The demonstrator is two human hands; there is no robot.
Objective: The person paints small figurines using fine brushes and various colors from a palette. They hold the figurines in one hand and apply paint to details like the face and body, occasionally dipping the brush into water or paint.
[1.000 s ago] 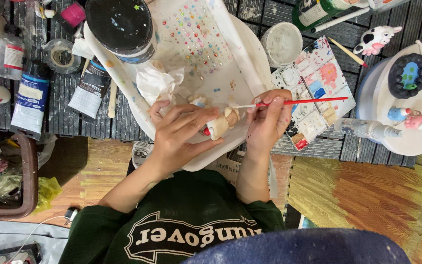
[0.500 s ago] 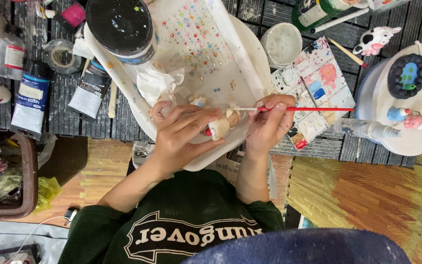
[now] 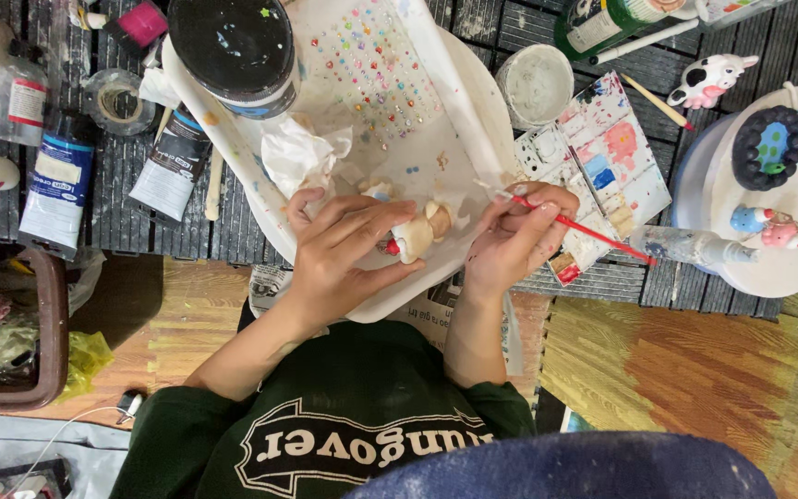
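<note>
Left hand (image 3: 344,254) curls around the small figurine (image 3: 420,236) over the white tray (image 3: 233,166); right hand (image 3: 510,242) pinches a red paintbrush (image 3: 593,231), paint palette (image 3: 607,162) just beyond the tray.

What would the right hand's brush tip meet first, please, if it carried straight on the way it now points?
Most likely the small figurine held in the left hand: the red brush in the right hand points that way, though depth is unclear.

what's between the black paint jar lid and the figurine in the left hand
In the head view, a crumpled white paper towel lies on the white tray between the black jar lid and the small figurine held by the left hand.
</note>
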